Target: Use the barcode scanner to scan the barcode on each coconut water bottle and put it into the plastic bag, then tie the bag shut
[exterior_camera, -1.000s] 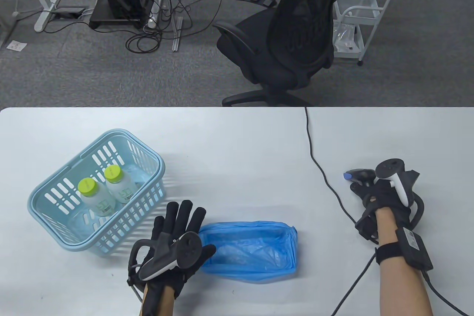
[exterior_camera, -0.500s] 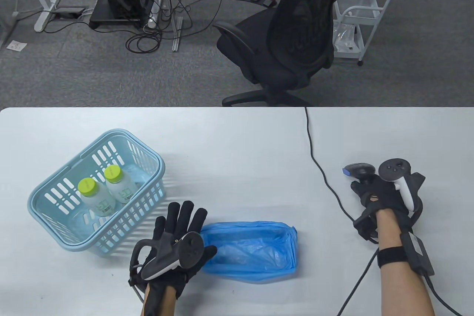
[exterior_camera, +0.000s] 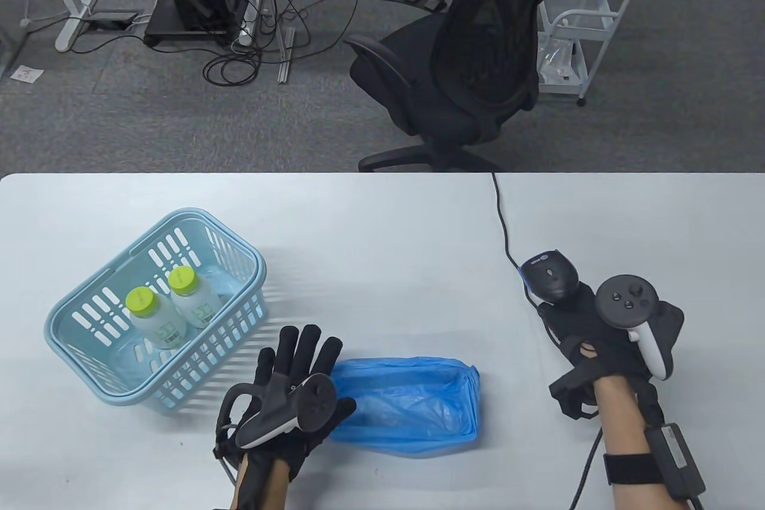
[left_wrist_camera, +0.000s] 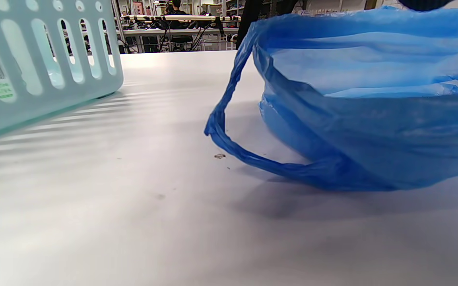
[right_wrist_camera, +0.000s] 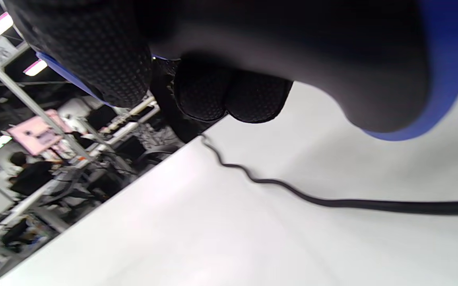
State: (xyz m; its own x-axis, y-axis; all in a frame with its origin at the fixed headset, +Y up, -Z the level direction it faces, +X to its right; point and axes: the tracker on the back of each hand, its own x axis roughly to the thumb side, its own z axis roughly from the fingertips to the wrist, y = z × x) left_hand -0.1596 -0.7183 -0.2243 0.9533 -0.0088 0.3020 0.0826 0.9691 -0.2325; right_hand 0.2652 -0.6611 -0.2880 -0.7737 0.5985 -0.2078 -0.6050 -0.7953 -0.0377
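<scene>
Inside the basket [exterior_camera: 89,348] stand two bottles [exterior_camera: 170,310]; left hand [exterior_camera: 287,396] spread flat beside the bag [exterior_camera: 412,402], right hand [exterior_camera: 603,336] gripping the scanner [exterior_camera: 553,280].

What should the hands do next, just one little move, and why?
Probably the left hand should reach into the basket and grip one bottle. The right hand already holds the scanner, both bottles sit in the basket unscanned, and the blue bag lies open beside the open, idle left hand.

table view high, facing down; wrist views low, near table [exterior_camera: 382,223]; all share tabletop.
</scene>
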